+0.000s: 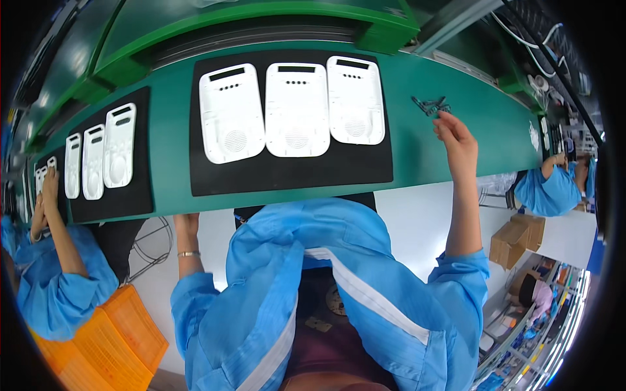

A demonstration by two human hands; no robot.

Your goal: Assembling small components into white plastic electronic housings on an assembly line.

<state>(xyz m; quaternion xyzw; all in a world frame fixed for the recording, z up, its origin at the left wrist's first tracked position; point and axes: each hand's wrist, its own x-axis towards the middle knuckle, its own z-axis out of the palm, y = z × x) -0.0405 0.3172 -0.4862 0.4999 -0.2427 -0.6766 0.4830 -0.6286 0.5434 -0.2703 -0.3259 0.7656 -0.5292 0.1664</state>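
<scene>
My right hand (456, 135) reaches over the bench to a small pile of dark, thin parts (427, 104). Its thumb and forefinger are pinched together at the pile's near edge; whatever lies between them is too small to make out. Low beside the bench's front edge is my left hand (186, 225), its fingers hidden by the edge. In front of me, a black mat (293, 176) bears three white plastic housings side by side: a left one (231, 114), a middle one (297, 111) and a right one (355, 101). Each has a dark slot, a row of small holes and a round grille.
The green bench (417, 146) runs across, with a green metal frame (261, 23) behind. Leftward, another black mat (140, 189) carries more white housings (120, 146). Co-workers in blue sit at left (72, 267) and right (548, 189). An orange crate (104, 345) stands lower left, cardboard boxes (512, 241) right.
</scene>
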